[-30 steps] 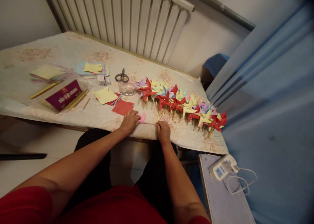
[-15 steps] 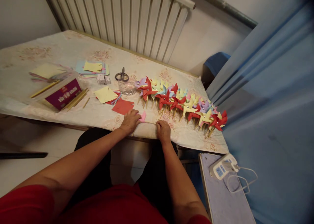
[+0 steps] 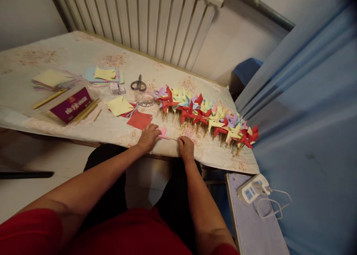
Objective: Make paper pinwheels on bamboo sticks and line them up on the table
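Here, both hands pinch one stick (image 3: 170, 138) at the surface's (image 3: 83, 50) near edge — left hand (image 3: 148, 137) at the pink paper (image 3: 162, 131), right hand (image 3: 185, 147) steadying its end.

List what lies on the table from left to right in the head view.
Purple box → yellow paper square → scissors → left hand → pink paper piece → right hand → row of pinwheels.
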`<state>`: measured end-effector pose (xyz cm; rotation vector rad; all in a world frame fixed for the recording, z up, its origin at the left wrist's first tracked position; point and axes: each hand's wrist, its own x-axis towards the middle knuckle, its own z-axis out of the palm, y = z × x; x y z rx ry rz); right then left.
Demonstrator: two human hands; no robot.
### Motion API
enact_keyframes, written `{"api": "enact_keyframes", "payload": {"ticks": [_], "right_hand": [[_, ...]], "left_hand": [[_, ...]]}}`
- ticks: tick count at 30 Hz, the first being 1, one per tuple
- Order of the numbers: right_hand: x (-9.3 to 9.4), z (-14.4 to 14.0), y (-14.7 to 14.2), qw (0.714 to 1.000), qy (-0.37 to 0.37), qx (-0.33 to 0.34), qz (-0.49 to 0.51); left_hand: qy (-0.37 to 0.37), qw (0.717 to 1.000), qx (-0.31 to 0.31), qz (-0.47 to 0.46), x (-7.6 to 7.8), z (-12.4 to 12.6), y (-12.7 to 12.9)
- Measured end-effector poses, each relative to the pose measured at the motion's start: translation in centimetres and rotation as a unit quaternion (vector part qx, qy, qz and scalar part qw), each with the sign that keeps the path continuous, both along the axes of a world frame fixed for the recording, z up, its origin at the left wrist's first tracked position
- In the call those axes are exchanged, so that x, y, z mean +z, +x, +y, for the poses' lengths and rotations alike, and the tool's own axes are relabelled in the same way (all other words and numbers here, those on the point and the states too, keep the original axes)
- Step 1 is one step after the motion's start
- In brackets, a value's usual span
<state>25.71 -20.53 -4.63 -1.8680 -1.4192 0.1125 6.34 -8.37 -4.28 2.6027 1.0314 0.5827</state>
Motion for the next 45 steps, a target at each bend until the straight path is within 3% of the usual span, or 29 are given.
{"api": "enact_keyframes", "payload": {"ticks": [5, 9, 15, 20, 25, 31, 38, 45], "right_hand": [[0.1, -0.6, 0.4, 1.000, 0.007, -0.009, 0.005], [0.2, -1.5, 0.9, 0.996, 0.038, -0.051, 0.063], [0.4, -2.3, 1.2, 0.980, 0.064, -0.110, 0.154], [0.3, -2.4, 1.2, 0.971, 0.066, -0.132, 0.190], [0.2, -2.3, 1.3, 0.964, 0.070, -0.146, 0.211], [0.3, -2.4, 1.4, 0.961, 0.077, -0.148, 0.223], [0.3, -2.4, 1.4, 0.960, 0.079, -0.142, 0.227], [0.4, -2.4, 1.5, 0.965, 0.065, -0.125, 0.222]], "left_hand": [[0.003, 0.999, 0.012, -0.036, 0.8, -0.5, -0.8], [0.013, 0.994, 0.082, -0.071, 1.7, -2.2, -2.8], [-0.181, 0.967, 0.166, 0.070, 2.5, -6.3, -3.7], [-0.207, 0.954, 0.179, 0.121, 2.5, -7.3, -2.6], [-0.237, 0.949, 0.182, 0.096, 2.4, -6.6, -2.6], [-0.256, 0.948, 0.181, 0.052, 2.6, -5.1, -4.6], [-0.140, 0.978, 0.126, 0.089, 3.4, -1.9, -6.8], [-0.088, 0.991, 0.068, 0.079, 3.4, 0.7, -7.2]]}}
